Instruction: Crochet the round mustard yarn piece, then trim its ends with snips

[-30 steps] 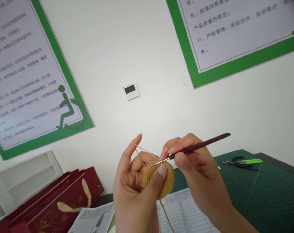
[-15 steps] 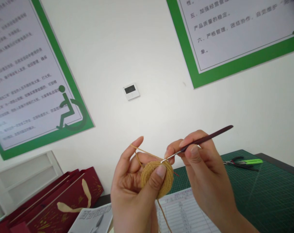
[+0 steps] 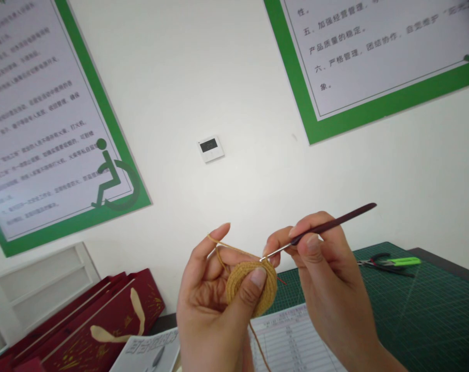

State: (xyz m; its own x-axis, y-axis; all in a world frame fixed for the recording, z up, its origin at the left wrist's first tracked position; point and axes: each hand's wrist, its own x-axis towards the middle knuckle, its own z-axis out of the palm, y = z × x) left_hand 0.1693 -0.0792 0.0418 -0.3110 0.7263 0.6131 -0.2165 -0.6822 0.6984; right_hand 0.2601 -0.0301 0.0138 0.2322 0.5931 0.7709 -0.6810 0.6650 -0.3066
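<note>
Currently the left hand (image 3: 211, 310) is half closed, its thumb pressing a round mustard crochet piece (image 3: 236, 279) against the fingers, forefinger raised under yarn (image 3: 234, 247); the right hand (image 3: 335, 279) pinches a crochet hook (image 3: 350, 216) penlike, metal tip at the piece's upper edge; beyond them, pliers (image 3: 373, 262) rest on a green cutting mat (image 3: 424, 320).

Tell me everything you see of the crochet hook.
The crochet hook has a dark maroon handle and thin, metallic-looking shaft. It slants, handle end up toward picture right, between the right hand's thumb and fingers. Its tip is at the mustard crocheted disc's upper edge, where yarn meets the shaft.
</note>
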